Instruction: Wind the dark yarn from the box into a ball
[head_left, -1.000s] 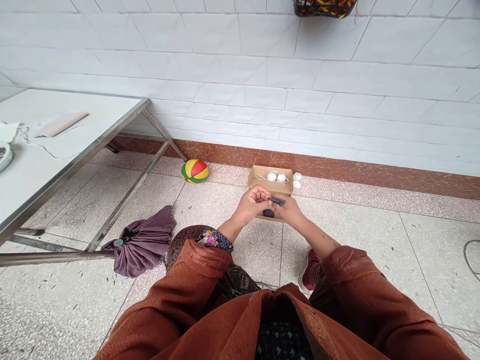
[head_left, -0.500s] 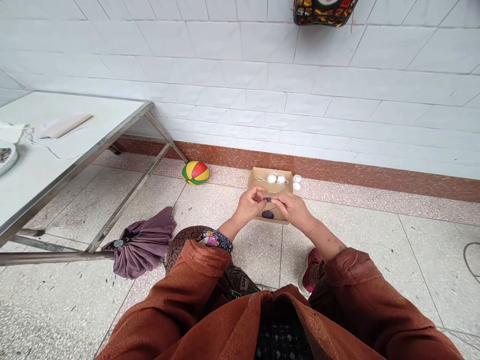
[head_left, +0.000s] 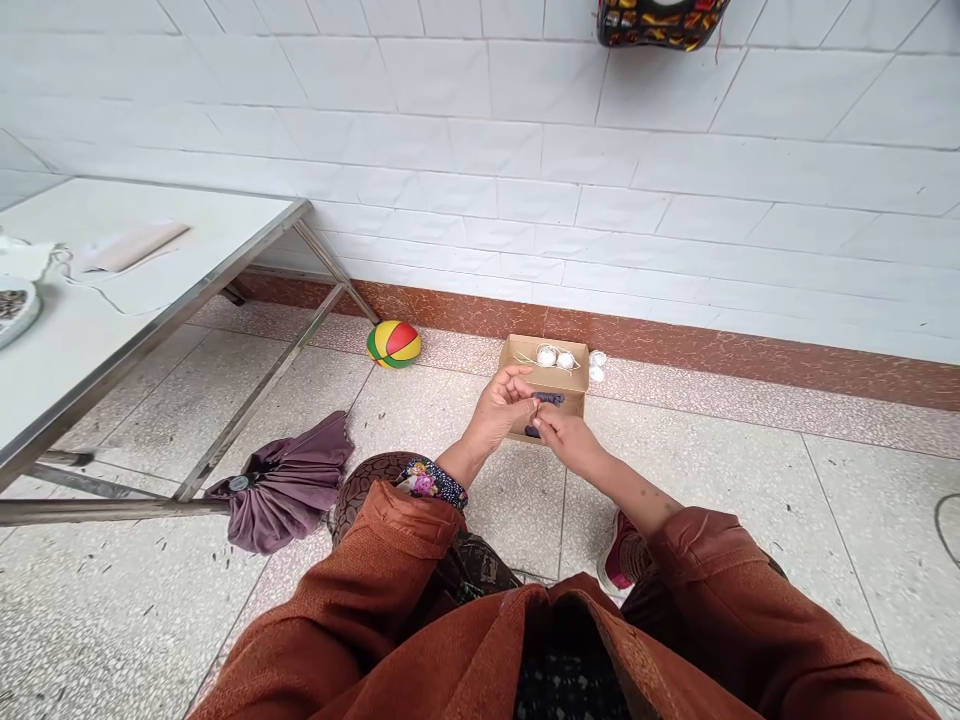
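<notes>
My left hand (head_left: 498,408) is closed in a pinch, thumb against fingers, on a small dark blue-purple yarn piece (head_left: 548,398) that shows just past the fingertips. Against it my right hand (head_left: 571,440) has its fingers pressed together; what they grip is hidden or too small to name. Both hands meet above an open cardboard box (head_left: 517,345). Inside the box, a dark ball of yarn (head_left: 532,431) is mostly covered by my right hand. Toward the back of the box lie white balls of yarn (head_left: 547,357) with loose strands.
White round items (head_left: 597,366) lie on the floor beside the box. A striped ball (head_left: 394,344) rests by the wall. To the left, a metal-framed table (head_left: 247,235) carries a dish (head_left: 30,312); a folded purple umbrella (head_left: 289,485) lies near its leg.
My right hand has turned and dropped slightly, its fingers now lower against my left hand. More of the dark yarn piece shows. The view has shifted a little.
</notes>
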